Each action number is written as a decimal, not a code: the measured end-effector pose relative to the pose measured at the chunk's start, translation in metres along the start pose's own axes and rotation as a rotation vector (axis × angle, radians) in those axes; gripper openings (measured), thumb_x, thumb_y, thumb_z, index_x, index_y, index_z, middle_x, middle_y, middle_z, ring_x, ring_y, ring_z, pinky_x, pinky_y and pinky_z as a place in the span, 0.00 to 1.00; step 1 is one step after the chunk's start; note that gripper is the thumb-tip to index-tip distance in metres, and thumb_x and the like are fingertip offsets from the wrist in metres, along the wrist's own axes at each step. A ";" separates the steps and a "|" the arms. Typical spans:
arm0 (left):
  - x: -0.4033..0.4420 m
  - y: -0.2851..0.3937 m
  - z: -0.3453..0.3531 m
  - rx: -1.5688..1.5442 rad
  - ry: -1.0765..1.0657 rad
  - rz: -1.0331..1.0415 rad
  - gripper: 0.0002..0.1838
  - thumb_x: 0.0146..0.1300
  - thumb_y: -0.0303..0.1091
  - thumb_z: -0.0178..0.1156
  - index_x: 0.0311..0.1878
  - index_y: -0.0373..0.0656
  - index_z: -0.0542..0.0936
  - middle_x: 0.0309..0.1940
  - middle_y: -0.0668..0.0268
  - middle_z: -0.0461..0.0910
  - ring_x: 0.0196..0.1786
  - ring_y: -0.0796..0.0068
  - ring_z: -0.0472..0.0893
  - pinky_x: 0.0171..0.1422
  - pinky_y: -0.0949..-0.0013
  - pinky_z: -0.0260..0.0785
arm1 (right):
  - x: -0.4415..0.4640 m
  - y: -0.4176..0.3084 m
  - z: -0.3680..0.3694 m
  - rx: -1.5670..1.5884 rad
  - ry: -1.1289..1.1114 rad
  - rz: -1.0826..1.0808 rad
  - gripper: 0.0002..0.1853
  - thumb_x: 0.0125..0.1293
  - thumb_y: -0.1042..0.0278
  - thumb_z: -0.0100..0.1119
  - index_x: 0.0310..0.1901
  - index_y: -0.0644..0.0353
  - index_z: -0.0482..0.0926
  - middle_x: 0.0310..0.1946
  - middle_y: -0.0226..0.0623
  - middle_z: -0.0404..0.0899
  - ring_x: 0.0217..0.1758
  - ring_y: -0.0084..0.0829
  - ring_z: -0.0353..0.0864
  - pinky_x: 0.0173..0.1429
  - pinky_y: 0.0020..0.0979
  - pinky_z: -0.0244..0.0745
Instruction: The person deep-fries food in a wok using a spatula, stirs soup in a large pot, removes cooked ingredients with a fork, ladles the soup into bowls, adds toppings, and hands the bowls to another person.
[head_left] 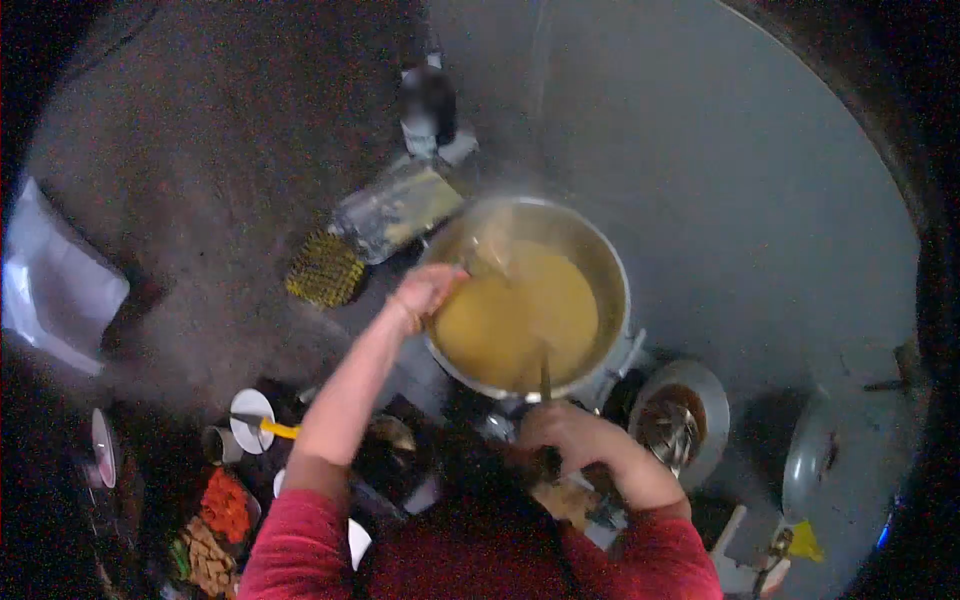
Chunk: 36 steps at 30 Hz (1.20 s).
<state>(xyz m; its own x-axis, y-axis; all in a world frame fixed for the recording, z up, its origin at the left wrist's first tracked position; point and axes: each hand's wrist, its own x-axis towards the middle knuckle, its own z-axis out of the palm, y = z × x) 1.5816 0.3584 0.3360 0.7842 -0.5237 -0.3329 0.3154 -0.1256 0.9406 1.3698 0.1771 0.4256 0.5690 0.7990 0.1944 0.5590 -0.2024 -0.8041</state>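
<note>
A large metal pot (622, 268) holds yellow, soup-like liquid (530, 310), with steam at its far side. My left hand (432, 288) is closed over the pot's left rim. A blurred, light-coloured shape (493, 250) is near its fingertips, but I cannot make out what it is. At the near rim, my right hand (568, 436) is wrapped round a long-handled utensil (545, 372). That utensil's handle slants into the liquid, and its lower end is hidden.
Left of the pot lie a plastic-wrapped block (405, 208) and a yellow-black textured item (326, 270). A plate (250, 405) with a yellow-handled knife (280, 430), and chopped red food (224, 503), are lower left. A metal bowl (712, 410) holds a whisk-like tool (672, 430).
</note>
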 end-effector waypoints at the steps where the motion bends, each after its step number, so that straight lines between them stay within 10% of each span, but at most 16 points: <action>1: -0.002 0.001 0.001 -0.005 0.001 -0.006 0.14 0.59 0.40 0.46 0.41 0.46 0.77 0.14 0.77 0.63 0.16 0.87 0.59 0.18 0.80 0.49 | -0.010 0.009 0.007 -0.138 0.027 0.117 0.16 0.29 0.63 0.65 0.24 0.58 0.76 0.20 0.36 0.73 0.28 0.40 0.74 0.32 0.35 0.67; 16: 0.006 -0.032 0.001 -0.111 -0.069 -0.093 0.12 0.59 0.36 0.47 0.42 0.46 0.76 0.17 0.81 0.61 0.17 0.90 0.56 0.19 0.82 0.45 | -0.057 0.152 0.095 -0.238 0.838 0.531 0.13 0.53 0.74 0.55 0.15 0.65 0.66 0.10 0.36 0.61 0.14 0.26 0.59 0.19 0.27 0.52; 36: 0.032 -0.019 0.010 -0.154 -0.070 0.027 0.13 0.62 0.36 0.45 0.44 0.44 0.75 0.15 0.81 0.60 0.14 0.90 0.53 0.17 0.83 0.42 | -0.084 0.191 0.093 -0.264 1.068 0.518 0.18 0.55 0.69 0.54 0.13 0.63 0.61 0.09 0.34 0.56 0.13 0.23 0.55 0.20 0.28 0.48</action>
<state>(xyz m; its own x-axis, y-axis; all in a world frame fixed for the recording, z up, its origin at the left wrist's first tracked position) 1.5955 0.3350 0.3083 0.7561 -0.5831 -0.2971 0.3771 0.0171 0.9260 1.3727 0.1240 0.2032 0.9021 -0.2541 0.3487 0.1526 -0.5680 -0.8088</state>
